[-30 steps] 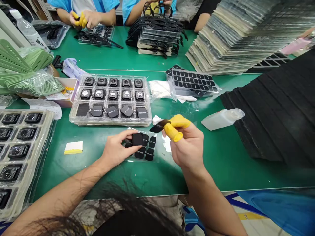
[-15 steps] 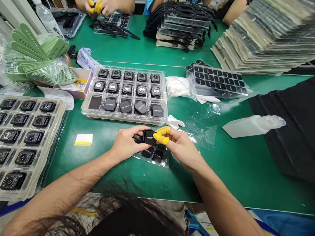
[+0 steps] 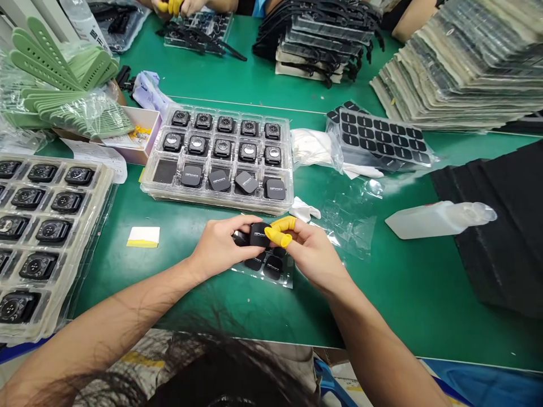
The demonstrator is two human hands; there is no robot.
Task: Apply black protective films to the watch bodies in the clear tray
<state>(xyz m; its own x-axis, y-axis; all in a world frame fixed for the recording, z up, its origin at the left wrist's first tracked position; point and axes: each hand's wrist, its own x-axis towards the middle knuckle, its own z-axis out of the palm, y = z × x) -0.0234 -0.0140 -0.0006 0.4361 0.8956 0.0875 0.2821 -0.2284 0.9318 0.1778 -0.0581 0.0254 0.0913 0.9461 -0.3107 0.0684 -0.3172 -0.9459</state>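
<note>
Fingers of both hands closed on one small black square watch body, held just above a clear film sheet carrying more black squares. Left hand: bare, thumb and fingers pinching the body's left edge. Right hand: thumb and forefinger in yellow finger cots, pressing on the body's right side and face. Green bench: carries everything listed. Clear compartment tray: just beyond the film sheet, two far rows of watch bodies lying back-up, near row with four black printed squares and one plain dark cell. Second tray of watch bodies: well to the left of the film sheet. White-and-yellow pad: left of the film sheet. White squeeze bottle: lying on its side, right of the film sheet. Handling judgement: keep bare skin on the edges only, let the cotted fingertips alone meet the face, square the corners before pressing, and press evenly from one side across so nothing is trapped beneath.
</note>
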